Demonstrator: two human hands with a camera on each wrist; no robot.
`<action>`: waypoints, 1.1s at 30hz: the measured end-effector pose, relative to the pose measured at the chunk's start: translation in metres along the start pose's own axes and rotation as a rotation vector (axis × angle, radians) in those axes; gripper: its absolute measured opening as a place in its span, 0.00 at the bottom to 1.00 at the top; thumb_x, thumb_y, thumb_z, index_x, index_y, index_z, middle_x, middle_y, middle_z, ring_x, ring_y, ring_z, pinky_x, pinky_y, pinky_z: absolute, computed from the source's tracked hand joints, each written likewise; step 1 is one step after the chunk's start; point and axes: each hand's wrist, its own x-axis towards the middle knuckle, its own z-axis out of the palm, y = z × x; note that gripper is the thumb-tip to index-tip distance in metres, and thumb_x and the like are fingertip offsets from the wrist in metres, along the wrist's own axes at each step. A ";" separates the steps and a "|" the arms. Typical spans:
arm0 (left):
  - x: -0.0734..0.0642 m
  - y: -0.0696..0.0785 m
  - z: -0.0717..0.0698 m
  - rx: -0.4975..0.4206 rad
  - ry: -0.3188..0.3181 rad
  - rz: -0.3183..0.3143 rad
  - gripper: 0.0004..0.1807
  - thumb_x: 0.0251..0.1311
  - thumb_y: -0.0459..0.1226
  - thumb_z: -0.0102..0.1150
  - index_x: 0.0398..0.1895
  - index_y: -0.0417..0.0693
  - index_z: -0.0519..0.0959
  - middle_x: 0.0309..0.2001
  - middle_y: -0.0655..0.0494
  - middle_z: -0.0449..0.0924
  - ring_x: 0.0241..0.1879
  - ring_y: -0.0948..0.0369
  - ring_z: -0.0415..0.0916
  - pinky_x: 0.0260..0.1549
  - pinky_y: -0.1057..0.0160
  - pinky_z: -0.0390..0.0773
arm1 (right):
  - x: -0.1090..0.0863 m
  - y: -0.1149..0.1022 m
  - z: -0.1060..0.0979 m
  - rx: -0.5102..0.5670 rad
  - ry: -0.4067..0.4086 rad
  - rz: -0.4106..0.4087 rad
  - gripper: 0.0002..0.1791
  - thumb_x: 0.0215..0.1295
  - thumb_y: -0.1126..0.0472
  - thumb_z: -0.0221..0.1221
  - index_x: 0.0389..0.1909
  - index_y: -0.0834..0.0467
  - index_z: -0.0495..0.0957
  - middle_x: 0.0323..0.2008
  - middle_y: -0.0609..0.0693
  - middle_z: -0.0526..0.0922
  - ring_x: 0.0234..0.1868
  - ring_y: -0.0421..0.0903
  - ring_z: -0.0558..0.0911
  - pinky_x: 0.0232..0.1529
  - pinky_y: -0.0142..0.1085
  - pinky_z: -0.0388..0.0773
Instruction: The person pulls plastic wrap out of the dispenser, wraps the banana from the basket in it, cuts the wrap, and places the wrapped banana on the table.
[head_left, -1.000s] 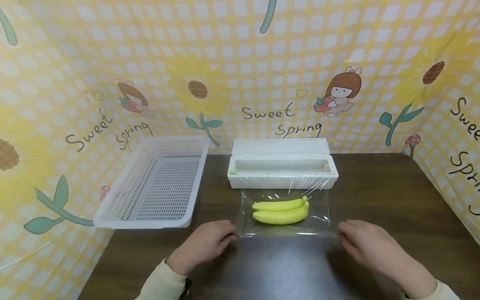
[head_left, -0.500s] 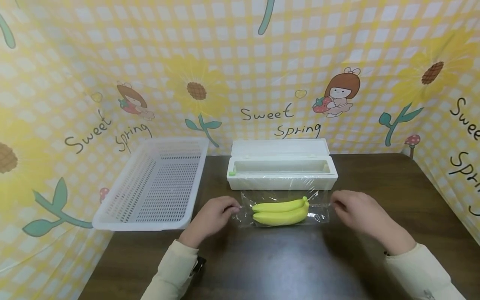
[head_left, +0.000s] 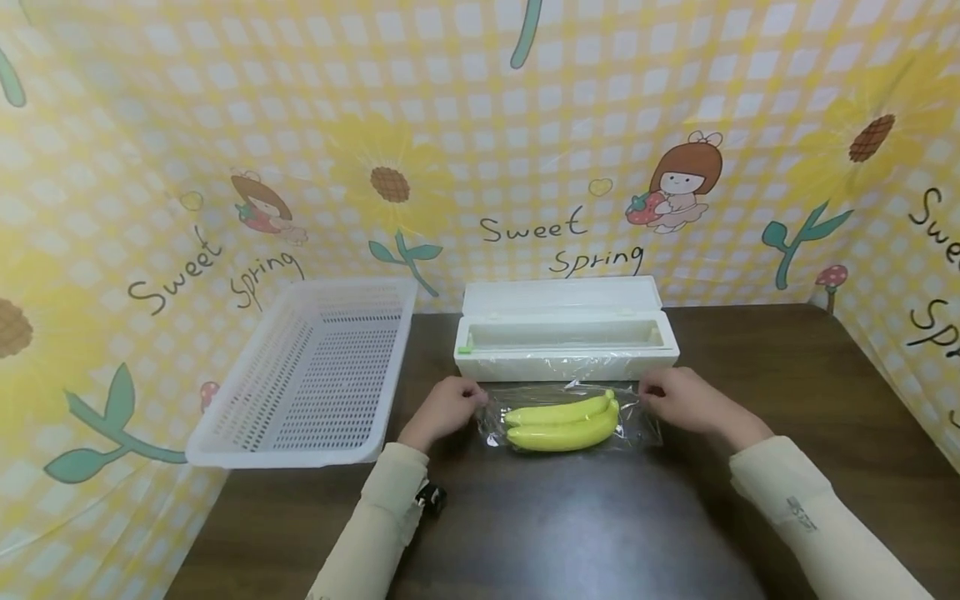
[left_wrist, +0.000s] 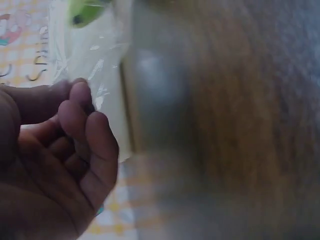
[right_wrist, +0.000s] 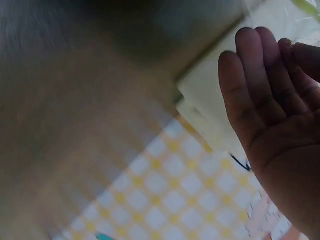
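Observation:
Two joined yellow bananas (head_left: pixel 562 423) lie on the table with clear plastic wrap (head_left: pixel 637 429) folded over them. At the film's left edge, my left hand (head_left: pixel 444 408) pinches a corner between thumb and index finger; the left wrist view shows the film stretching away from those fingertips. My right hand (head_left: pixel 693 404) pinches the film's right edge, its other fingers fairly straight in the right wrist view. Just beyond the bananas stands a white wrap dispenser box (head_left: pixel 566 367), lid raised, with film clinging to its front. Both hands are near its front corners.
A white perforated plastic basket (head_left: pixel 330 383) stands left of the dispenser, with nothing in it. The dark wooden table (head_left: pixel 570 525) runs back to a yellow checked cloth (head_left: pixel 450 100) hanging behind and at both sides.
Both hands have moved away from the body toward the dispenser and slightly inward, carrying the film's near edge up over the bananas. The bananas, box and basket have stayed put.

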 end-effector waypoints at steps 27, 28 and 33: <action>-0.014 -0.010 -0.003 -0.100 -0.002 -0.064 0.08 0.73 0.39 0.57 0.42 0.43 0.83 0.32 0.52 0.80 0.25 0.61 0.75 0.28 0.58 0.81 | -0.032 0.016 0.005 0.228 0.051 0.254 0.19 0.69 0.49 0.65 0.50 0.58 0.81 0.36 0.51 0.83 0.34 0.49 0.80 0.34 0.43 0.79; -0.016 -0.005 -0.002 -0.044 0.042 -0.021 0.08 0.72 0.39 0.58 0.44 0.45 0.83 0.35 0.53 0.81 0.30 0.60 0.76 0.33 0.57 0.81 | -0.033 0.013 0.004 0.205 0.096 0.252 0.20 0.69 0.47 0.64 0.51 0.58 0.81 0.39 0.52 0.84 0.37 0.50 0.80 0.37 0.44 0.79; -0.023 0.022 0.003 0.201 0.066 0.219 0.22 0.70 0.47 0.61 0.61 0.47 0.78 0.57 0.52 0.79 0.55 0.54 0.76 0.55 0.50 0.75 | -0.029 -0.020 0.011 0.062 0.337 0.086 0.19 0.73 0.54 0.62 0.56 0.62 0.80 0.51 0.58 0.83 0.50 0.57 0.80 0.50 0.56 0.77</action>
